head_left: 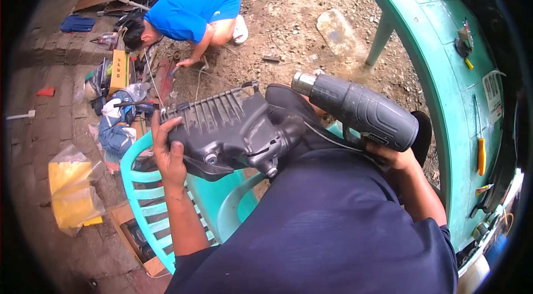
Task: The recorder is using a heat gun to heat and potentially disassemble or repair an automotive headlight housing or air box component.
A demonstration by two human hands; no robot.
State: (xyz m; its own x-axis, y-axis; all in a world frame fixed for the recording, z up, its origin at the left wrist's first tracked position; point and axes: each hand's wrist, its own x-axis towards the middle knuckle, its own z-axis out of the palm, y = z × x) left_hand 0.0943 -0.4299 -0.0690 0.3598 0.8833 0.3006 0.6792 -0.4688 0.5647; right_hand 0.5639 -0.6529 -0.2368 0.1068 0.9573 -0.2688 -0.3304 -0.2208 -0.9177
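A black ribbed plastic housing (216, 122), which looks like an engine air filter box, rests over my lap. My left hand (171, 152) is closed on its left end, with the thumb on the near side and the fingers at the top edge. To the right, my right hand (388, 155) grips the handle of a black heat gun (363, 108). The gun's silver nozzle (303, 83) points left towards the housing's round outlet (291, 130), apart from it. Part of my right hand's fingers is hidden under the gun's body.
A green plastic chair (141, 183) stands at my left. On the right, a green table (438, 72) carries an orange-handled screwdriver (481, 155). A person in blue (191, 11) crouches ahead, near a yellow box (119, 72). A yellow plastic-wrapped packet (72, 188) lies on the bricks.
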